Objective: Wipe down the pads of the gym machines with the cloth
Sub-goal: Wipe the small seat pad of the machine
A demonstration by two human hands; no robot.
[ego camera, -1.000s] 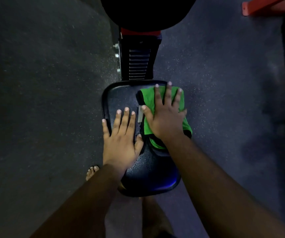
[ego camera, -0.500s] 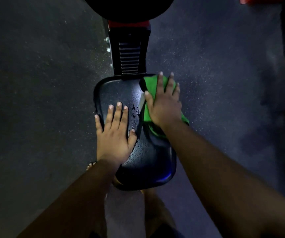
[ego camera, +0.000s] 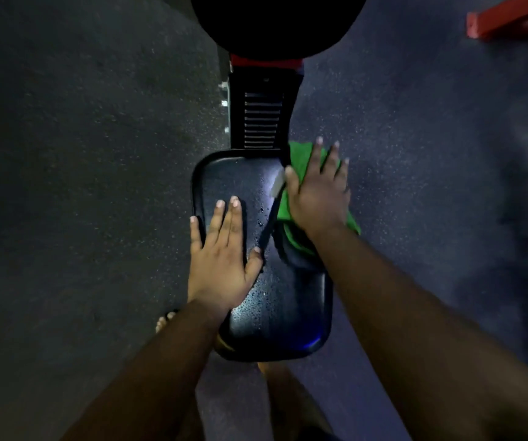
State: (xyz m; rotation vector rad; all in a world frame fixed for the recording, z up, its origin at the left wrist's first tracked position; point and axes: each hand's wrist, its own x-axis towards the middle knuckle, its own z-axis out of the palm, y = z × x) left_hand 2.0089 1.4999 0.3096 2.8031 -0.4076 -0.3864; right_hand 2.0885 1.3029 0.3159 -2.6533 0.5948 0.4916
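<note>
Two hands (ego camera: 221,265), one green cloth (ego camera: 299,163), one black seat pad (ego camera: 281,300).

The scene is sitting in dim light, the speckled grey floor (ego camera: 97,186) fading toward black at nine o'clock. Glare is catching droplets on the glossy black padded seat (ego camera: 275,307) near centre. The wide lens is stretching and softening both forearms at six o'clock.

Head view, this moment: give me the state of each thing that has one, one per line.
Seat pad: wet, droplets across its near half.
Green cloth: bunched at the pad's far right edge, pressed flat under the right hand.
Right hand: fingers straight, on the cloth.
Left hand: flat, fingers straight, resting on the pad's left side.
</note>
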